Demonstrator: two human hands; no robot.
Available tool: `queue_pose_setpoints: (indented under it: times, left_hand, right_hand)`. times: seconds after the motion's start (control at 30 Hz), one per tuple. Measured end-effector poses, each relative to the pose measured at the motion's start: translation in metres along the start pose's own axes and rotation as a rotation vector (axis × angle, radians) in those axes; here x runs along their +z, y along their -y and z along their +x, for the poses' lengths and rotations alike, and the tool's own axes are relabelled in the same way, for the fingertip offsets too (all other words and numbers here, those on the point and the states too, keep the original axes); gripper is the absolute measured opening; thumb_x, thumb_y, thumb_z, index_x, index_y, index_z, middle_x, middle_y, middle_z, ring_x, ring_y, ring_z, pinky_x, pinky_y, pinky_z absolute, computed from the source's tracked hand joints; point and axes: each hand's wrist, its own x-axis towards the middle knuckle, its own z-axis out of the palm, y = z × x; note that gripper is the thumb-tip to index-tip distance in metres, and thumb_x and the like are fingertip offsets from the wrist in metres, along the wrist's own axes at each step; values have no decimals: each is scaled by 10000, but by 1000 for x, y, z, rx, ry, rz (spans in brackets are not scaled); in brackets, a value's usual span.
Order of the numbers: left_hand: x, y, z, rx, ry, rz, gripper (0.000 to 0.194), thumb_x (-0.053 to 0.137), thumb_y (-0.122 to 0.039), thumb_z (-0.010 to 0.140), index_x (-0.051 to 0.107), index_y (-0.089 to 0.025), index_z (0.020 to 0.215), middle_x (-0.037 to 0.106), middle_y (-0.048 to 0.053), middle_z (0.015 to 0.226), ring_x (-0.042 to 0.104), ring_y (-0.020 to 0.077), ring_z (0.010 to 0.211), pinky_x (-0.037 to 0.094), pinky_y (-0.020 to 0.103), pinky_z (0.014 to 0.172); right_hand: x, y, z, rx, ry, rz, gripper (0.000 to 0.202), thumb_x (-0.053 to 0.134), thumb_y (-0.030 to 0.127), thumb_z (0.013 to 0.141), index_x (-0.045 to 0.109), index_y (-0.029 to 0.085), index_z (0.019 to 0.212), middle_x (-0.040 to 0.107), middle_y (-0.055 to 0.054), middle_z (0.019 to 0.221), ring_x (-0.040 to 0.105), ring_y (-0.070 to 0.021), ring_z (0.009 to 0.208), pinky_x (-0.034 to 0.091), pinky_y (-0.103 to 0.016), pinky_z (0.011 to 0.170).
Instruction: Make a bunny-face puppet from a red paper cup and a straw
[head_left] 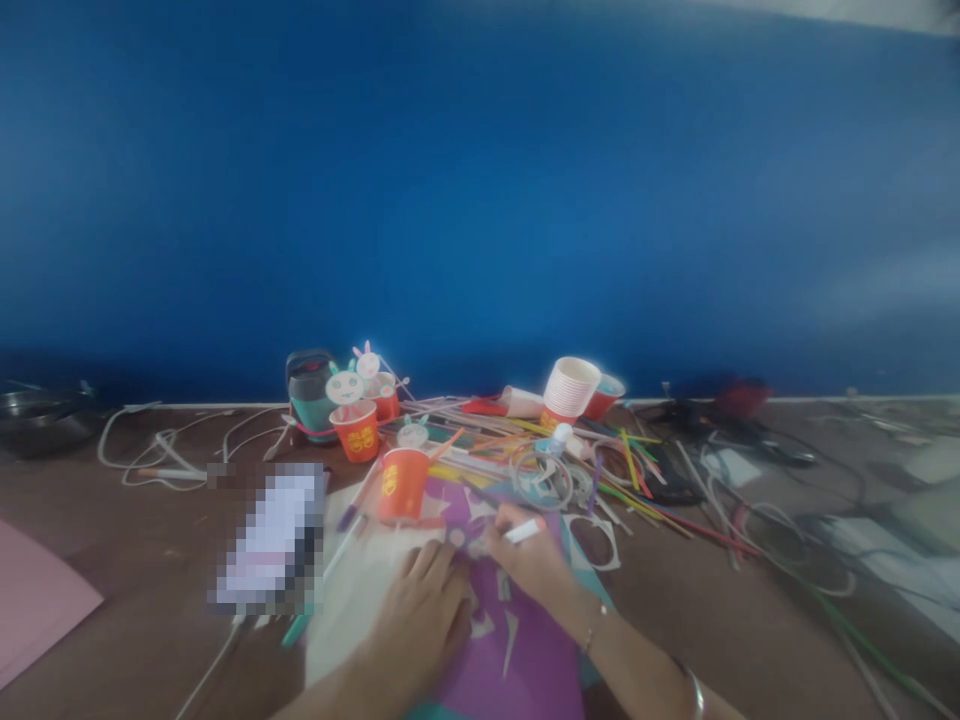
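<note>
My right hand (529, 560) is closed around a white marker pen (524, 531), its tip low over a purple sheet (546, 665). My left hand (426, 592) lies flat, fingers stretched out, across a white sheet (341, 570) and the purple one. Pale paper scraps (510, 640) are scattered on the purple sheet between the hands. Just beyond my left fingertips stands a red paper cup (403, 485) with a small eared paper figure (413, 433) at its top. A cut-out white paper frame (611, 545) lies right of my right hand.
Coloured pipe cleaners (645, 505) and strips spread behind the sheets, with a roll of clear tape (540, 475). Stacked paper cups (572, 388) and another decorated cup (356, 432) stand at the back. A blurred-out phone (274, 535), white cables (169, 450) and pink paper (37, 600) are at left.
</note>
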Motion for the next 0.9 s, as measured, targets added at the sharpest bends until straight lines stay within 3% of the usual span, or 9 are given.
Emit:
queue_pose_setpoints:
  times: [0.43,0.9]
  left_hand:
    - [-2,0,0,18,8,27,174,518,-196,889,641,-191,1013,618,80,1117,506,250,1056,416,404,910]
    - [-2,0,0,9,21,35,164,524,-182,878,641,-192,993,615,75,1135,506,255,1061,407,409,918]
  right_hand:
    - [-3,7,-1,-35,-48,13,234,450,357,779,380,232,595,376,67,521,367,-115,503,328,-219,482]
    - [-4,8,-1,-13,-40,10,233,454,364,767,379,233,590,374,62,528,360,-113,500,343,-219,475]
